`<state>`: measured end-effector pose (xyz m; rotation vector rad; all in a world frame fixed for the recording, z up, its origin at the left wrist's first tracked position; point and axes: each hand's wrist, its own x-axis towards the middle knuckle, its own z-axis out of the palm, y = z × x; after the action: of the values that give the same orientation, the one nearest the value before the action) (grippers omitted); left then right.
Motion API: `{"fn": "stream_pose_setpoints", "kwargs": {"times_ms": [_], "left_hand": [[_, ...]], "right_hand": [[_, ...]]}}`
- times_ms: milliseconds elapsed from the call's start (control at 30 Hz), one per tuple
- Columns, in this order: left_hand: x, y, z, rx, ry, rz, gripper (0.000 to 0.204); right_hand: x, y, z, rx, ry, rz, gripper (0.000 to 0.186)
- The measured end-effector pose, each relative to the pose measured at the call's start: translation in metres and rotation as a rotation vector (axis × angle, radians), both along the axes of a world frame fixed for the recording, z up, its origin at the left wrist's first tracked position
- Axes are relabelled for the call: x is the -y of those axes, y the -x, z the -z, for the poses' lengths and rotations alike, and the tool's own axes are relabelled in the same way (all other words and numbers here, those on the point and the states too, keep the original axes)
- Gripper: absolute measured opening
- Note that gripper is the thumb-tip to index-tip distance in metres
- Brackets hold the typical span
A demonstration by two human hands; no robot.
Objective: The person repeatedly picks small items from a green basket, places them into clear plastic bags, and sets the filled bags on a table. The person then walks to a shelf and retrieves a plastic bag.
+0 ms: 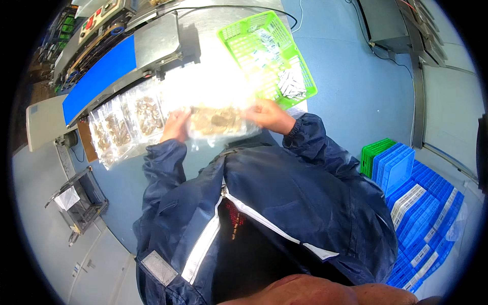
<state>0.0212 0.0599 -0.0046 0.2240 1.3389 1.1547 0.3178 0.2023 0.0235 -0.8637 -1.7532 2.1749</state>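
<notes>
Plainly, both hands are occupied with 1 clear bag (216, 122) of brownish pieces, taking the green basket (249, 26) as landmark: the bag is left of it and nearer the body. The left hand (175, 125) grasps the bag's left end; the right hand (270, 115), just below the basket, grasps its right end, its fingertips blurred by glare. Small white packets (291, 82) lie inside the basket. Farther left of it, at least 3 filled bags (119, 127) lie side by side, alongside a blue belt (101, 79).
</notes>
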Motion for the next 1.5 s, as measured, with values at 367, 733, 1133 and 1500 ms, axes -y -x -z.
{"fn": "stream_pose_setpoints", "kwargs": {"times_ms": [367,733,1133,1500], "left_hand": [[0.029,0.0,0.034,0.17,0.015,-0.425,0.04],[0.041,0.007,0.027,0.235,0.035,-0.615,0.052],[0.067,-0.001,0.036,0.329,-0.015,-0.738,0.051],[0.074,-0.02,-0.02,0.469,-0.246,-0.514,0.048]], "right_hand": [[-0.106,-0.058,0.104,1.06,-0.784,-0.102,0.035],[-0.153,-0.009,0.112,0.679,-1.036,0.215,0.019],[-0.159,0.009,0.144,0.481,-0.871,0.137,0.027],[-0.051,0.125,-0.055,-0.024,-1.204,-0.551,0.031]]}}
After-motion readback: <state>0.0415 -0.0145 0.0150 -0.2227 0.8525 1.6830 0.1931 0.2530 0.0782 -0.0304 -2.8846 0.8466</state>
